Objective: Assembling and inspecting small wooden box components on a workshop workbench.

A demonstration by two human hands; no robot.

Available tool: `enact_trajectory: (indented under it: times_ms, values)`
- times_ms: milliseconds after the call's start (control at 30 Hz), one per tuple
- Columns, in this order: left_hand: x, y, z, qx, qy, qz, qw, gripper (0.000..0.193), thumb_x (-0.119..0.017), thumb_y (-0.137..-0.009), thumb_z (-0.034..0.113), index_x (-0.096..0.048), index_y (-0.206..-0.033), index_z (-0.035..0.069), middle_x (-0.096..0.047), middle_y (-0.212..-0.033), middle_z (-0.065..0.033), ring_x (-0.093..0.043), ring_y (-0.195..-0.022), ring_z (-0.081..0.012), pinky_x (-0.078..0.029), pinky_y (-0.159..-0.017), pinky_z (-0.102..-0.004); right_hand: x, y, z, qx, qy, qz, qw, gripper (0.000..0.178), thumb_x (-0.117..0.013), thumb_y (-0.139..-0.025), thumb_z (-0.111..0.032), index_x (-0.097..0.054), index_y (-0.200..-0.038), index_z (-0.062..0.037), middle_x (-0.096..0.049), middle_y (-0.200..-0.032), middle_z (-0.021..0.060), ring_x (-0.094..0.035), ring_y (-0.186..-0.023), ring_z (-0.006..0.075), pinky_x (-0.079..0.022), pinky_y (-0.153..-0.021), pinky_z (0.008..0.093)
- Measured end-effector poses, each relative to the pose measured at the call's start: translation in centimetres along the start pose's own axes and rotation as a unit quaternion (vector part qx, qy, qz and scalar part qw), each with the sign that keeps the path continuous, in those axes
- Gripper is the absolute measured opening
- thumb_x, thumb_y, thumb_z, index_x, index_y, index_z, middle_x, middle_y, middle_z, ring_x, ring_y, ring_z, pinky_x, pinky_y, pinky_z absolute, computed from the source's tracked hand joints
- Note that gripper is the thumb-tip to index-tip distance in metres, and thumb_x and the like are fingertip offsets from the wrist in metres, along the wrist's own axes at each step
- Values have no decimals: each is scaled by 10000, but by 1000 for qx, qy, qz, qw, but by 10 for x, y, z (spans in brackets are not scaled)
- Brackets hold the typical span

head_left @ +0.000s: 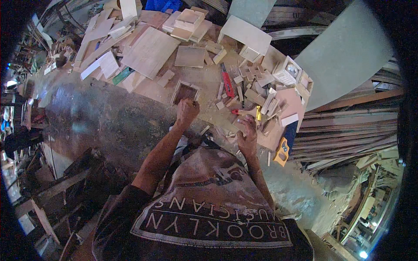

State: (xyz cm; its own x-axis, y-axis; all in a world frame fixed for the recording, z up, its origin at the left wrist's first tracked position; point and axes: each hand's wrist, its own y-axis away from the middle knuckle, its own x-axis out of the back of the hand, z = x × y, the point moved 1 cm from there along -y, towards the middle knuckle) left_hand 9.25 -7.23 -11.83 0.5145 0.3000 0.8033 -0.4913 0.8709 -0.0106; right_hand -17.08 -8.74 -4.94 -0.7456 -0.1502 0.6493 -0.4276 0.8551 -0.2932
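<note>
My left hand (188, 112) is closed at the near edge of a small rectangular wooden frame (175, 93), its fingers pinched on that side. The frame lies on the wooden worktable (209, 87) and shows a darker brown inside. My right hand (248, 134) is over the table's near edge, with thumb and fingers apart and nothing visible between them. Just past its fingertips lie a small red-tipped tool (235, 112) and a yellow piece (258, 113). Farther up is a long red tool (227, 82) with a black end.
Loose wooden blocks (254, 96) crowd the table's right side. A handsaw (283, 151) with an orange-yellow handle lies at the right edge. Flat boards (150, 51) and a wooden box (189, 19) stand at the back. Long planks (348, 126) are stacked at right.
</note>
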Motion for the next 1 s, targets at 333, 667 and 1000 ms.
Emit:
enact_trajectory:
  times_ms: [333,667,1000]
  values:
    - [-11,-1,2,-34,-63,26,997,218,-623,-737,190,-629,-692,-23,-612,-709,-252,-626,-694,-401,-517,-630,-467,2,2,8,-8,-4,-17,1000,409,-561,-682,33,-556,-1081,-60,-486,-1202,175,-447,-1169,357,-395,-945,425]
    - [-1,-9,12,-1,-45,-47,998,250,-576,-774,220,-639,-746,-21,-637,-760,-227,-628,-710,-408,-523,-686,-467,3,6,15,-48,-12,-24,999,436,-559,-713,39,-545,-1123,-109,-442,-1280,145,-448,-1178,323,-495,-720,392]
    - [-4,-12,19,6,-59,-36,998,215,-578,-765,189,-639,-751,-17,-634,-773,-236,-622,-745,-413,-516,-704,-481,4,1,9,-84,-41,-28,995,429,-542,-652,28,-541,-1077,-31,-474,-1184,200,-414,-1176,383,-319,-1022,446]
